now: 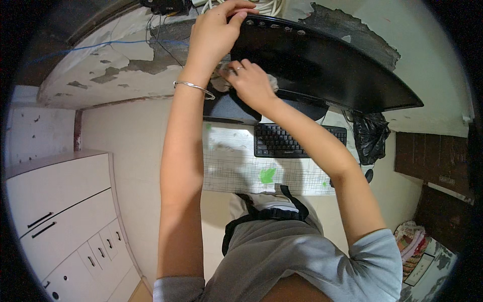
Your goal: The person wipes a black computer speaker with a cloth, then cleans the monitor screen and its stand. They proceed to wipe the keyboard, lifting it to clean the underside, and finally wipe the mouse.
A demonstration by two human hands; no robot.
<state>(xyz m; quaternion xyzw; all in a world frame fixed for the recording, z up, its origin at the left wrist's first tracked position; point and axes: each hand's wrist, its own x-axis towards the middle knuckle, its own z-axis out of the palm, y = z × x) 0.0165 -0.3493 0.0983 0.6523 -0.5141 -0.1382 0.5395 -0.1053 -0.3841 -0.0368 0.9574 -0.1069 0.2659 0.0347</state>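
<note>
My left hand, with a metal bangle at the wrist, grips the top left corner of a black flat-screen monitor. Against the lower left of its screen, my right hand holds a crumpled light cloth; a ring is on one finger. The cloth shows on both sides of the hand. Below the monitor, a black keyboard lies on a table with a patterned white cover; my right forearm passes over the keyboard.
A black speaker-like box stands left of the monitor's base. A black plastic bag hangs at the table's right, near a mouse. Coiled white cable lies behind the monitor. A blue cable runs along the peeling wall. White cabinets stand left.
</note>
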